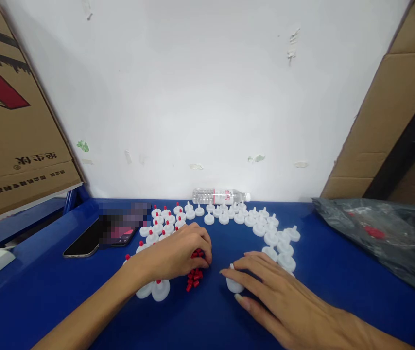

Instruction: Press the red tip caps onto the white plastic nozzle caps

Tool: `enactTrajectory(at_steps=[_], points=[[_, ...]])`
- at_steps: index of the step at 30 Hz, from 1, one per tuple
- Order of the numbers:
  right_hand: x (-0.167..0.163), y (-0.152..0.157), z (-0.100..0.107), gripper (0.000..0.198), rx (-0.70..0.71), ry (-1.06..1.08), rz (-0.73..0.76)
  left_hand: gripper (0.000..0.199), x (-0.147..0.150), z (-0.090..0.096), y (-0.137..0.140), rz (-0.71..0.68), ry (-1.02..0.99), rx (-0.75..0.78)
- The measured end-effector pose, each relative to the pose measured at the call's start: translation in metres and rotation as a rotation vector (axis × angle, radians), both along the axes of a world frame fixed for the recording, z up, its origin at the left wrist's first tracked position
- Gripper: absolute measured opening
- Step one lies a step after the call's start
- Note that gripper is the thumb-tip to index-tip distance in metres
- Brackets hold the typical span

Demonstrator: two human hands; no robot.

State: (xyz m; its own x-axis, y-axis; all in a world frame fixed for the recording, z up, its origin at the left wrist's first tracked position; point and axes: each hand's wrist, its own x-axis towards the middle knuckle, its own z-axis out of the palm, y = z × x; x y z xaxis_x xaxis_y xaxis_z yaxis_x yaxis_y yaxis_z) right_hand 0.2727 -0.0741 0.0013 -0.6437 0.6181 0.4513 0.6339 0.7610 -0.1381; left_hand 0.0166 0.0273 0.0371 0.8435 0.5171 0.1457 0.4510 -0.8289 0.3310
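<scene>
My left hand (187,248) is closed, fingers curled down over a small pile of red tip caps (194,278); its fingertips are partly hidden, so what they pinch cannot be made out. To its right, my right hand (273,291) holds a white nozzle cap (234,285) against the blue table, thumb and fingers around its sides and its spout upward. Left of the pile stand several white nozzle caps with red tips (161,290), some hidden behind my left forearm. An arc of white nozzle caps without red tips (259,229) curves behind and beside my right hand.
A clear water bottle (222,196) lies along the wall at the back of the blue table (207,323). Phones (83,240) lie at left, partly blurred out. A dark plastic bag (371,238) sits at right. Cardboard (21,126) leans on the left side.
</scene>
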Motion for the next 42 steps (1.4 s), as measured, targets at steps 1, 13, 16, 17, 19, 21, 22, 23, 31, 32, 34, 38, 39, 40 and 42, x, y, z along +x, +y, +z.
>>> enactTrajectory(at_steps=[1, 13, 16, 17, 19, 21, 22, 23, 31, 32, 34, 38, 39, 40, 42], points=[[0.000, 0.000, -0.001, 0.043, 0.003, -0.006, 0.003, 0.011, 0.001, 0.000, -0.001, 0.000, -0.003, 0.002], [0.004, 0.001, -0.008, 0.025, 0.011, 0.168, -0.020, 0.016, 0.014, -0.007, -0.006, -0.089, -0.185, 0.515], [0.004, 0.001, -0.006, 0.028, 0.003, 0.200, -0.018, 0.025, 0.019, -0.008, -0.013, -0.132, -0.237, 0.544], [0.004, 0.001, -0.006, 0.027, -0.004, 0.220, -0.021, 0.028, 0.020, -0.008, -0.015, -0.146, -0.249, 0.559], [0.004, 0.002, -0.006, 0.023, -0.025, 0.257, -0.031, 0.030, 0.023, -0.008, -0.019, -0.168, -0.262, 0.582], [0.004, 0.003, -0.006, 0.019, -0.052, 0.272, -0.031, 0.032, 0.024, -0.009, -0.022, -0.178, -0.264, 0.592], [0.004, 0.003, -0.006, 0.018, -0.066, 0.274, -0.024, 0.033, 0.025, -0.010, -0.022, -0.183, -0.268, 0.593], [0.004, 0.003, -0.006, 0.017, -0.079, 0.273, -0.014, 0.034, 0.025, -0.011, -0.022, -0.187, -0.275, 0.593], [0.008, 0.007, -0.011, 0.023, -0.010, 0.282, -0.049, 0.038, 0.027, -0.015, -0.026, -0.200, -0.269, 0.612], [0.009, 0.009, -0.013, 0.026, 0.020, 0.289, -0.065, 0.036, 0.027, -0.015, -0.027, -0.201, -0.266, 0.622], [0.012, 0.013, -0.017, 0.031, 0.081, 0.309, -0.082, 0.032, 0.028, -0.015, -0.028, -0.197, -0.272, 0.639], [0.018, 0.019, -0.020, 0.031, 0.165, 0.347, -0.044, 0.026, 0.029, -0.018, -0.028, -0.145, -0.312, 0.645], [0.020, 0.020, -0.020, 0.030, 0.173, 0.343, -0.031, 0.023, 0.030, -0.019, -0.028, -0.121, -0.319, 0.648], [0.021, 0.021, -0.020, 0.029, 0.175, 0.331, -0.025, 0.020, 0.030, -0.020, -0.028, -0.097, -0.318, 0.653], [0.024, 0.022, -0.020, 0.031, 0.178, 0.300, -0.018, 0.015, 0.032, -0.022, -0.028, -0.066, -0.303, 0.662]])
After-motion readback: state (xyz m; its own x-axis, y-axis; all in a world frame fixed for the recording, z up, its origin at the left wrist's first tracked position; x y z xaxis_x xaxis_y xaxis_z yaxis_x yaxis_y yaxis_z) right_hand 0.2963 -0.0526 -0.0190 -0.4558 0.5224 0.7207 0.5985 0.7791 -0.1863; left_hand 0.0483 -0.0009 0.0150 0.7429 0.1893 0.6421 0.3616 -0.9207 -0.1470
